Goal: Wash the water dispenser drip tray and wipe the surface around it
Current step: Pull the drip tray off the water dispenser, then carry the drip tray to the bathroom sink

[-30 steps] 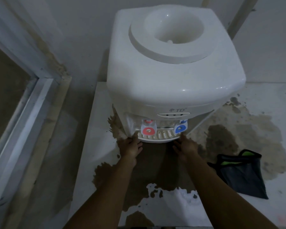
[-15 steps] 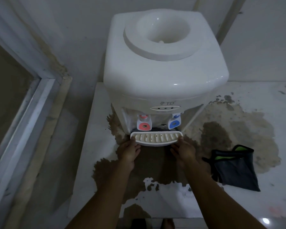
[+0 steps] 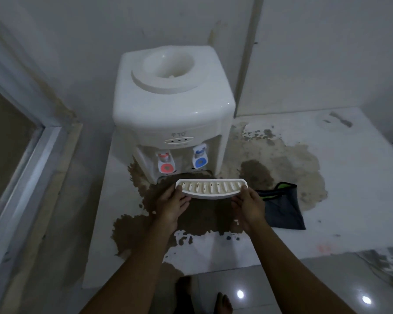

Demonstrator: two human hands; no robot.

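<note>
Near the tabletop's (image 3: 340, 225) front edge: tray (image 3: 211, 188) held level, left hand (image 3: 173, 206) and right hand (image 3: 250, 206) fingers clamping its ends. Probably light, rigid plastic, wet-slick; keep end grips.

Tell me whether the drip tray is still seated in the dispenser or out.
Out. The drip tray is held level by the left hand and right hand, clear of the dispenser, whose slot shows empty.

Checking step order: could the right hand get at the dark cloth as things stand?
Probably not yet: the right hand and left hand both hold the drip tray. The dark cloth lies close beside it, unobstructed.
</note>
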